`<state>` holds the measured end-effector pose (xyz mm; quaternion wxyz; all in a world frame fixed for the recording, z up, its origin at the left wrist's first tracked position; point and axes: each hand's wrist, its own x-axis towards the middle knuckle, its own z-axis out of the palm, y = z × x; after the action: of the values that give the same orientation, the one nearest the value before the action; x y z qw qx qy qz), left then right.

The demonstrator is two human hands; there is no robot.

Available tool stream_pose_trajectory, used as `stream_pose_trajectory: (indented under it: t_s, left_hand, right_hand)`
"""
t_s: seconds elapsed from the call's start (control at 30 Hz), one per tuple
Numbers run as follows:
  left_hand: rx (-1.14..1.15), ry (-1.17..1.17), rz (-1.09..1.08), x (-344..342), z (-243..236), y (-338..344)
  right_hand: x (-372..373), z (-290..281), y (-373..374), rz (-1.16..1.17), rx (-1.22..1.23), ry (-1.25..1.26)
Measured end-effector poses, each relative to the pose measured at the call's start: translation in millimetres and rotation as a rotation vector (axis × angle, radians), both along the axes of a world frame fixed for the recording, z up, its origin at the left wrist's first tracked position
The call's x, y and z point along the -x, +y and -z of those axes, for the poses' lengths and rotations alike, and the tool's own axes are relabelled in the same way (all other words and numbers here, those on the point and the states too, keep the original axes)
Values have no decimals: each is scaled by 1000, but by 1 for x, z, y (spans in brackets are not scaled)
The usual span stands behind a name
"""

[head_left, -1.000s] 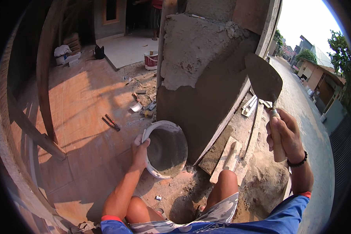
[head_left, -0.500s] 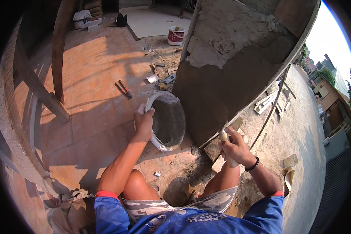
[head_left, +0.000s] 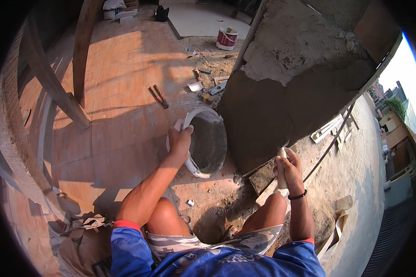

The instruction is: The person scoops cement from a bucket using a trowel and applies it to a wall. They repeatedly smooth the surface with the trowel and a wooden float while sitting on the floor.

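My left hand (head_left: 180,138) is closed on the pale rim of a round bucket (head_left: 208,147). The bucket is tilted with its mouth toward the right, and its inside is coated with grey mortar. In my right hand (head_left: 292,171) is a trowel (head_left: 282,179), gripped by its light wooden handle. The blade is hard to make out against the dark plaster. This hand is at the lower right edge of an upright wall panel (head_left: 272,108), whose lower part carries dark wet plaster. Above that, the coat is lighter and rough.
Red-handled pliers (head_left: 158,96) lie on the tiled floor (head_left: 120,138) beyond the bucket. A hammer (head_left: 197,75) and rubble are beside the wall. Farther back stands a red and white pail (head_left: 227,38). Wooden posts (head_left: 83,55) rise at left; crumpled paper (head_left: 85,231) lies near my left elbow.
The whole view has shifted, so the bucket and wall appear farther right. My right forearm and the trowel handle have turned more upright. My left hand keeps its hold on the bucket.
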<state>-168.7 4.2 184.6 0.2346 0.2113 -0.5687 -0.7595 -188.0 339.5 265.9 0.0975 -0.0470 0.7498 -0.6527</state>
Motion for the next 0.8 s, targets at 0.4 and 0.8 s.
stream_pose_trajectory:
  t_s: [0.4, 0.8]
  left_hand:
    - [-150, 66, 198, -7, 5, -39]
    - [-148, 207, 533, -31, -37, -29]
  right_hand:
    - [-57, 15, -6, -327, -224, -47]
    - [2, 24, -102, -719, -580, 372]
